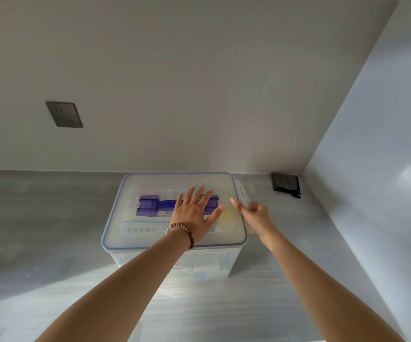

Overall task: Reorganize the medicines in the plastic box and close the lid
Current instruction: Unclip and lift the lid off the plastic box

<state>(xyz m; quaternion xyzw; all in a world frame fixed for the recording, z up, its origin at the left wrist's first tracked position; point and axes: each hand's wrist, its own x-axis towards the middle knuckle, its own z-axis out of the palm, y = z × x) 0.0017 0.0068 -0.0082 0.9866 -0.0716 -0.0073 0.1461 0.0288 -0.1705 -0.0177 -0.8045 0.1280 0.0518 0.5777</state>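
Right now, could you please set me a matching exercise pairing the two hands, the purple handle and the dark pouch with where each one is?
Things:
1. left hand
2. right hand
3. purple handle
4. dark pouch

Places:
A. far right corner of the counter
B. flat on the lid, fingers spread
C. beside the side latch at the lid's right edge
D. across the lid's middle, partly under a hand

Pairs: 1-B, 2-C, 3-D, 4-A.
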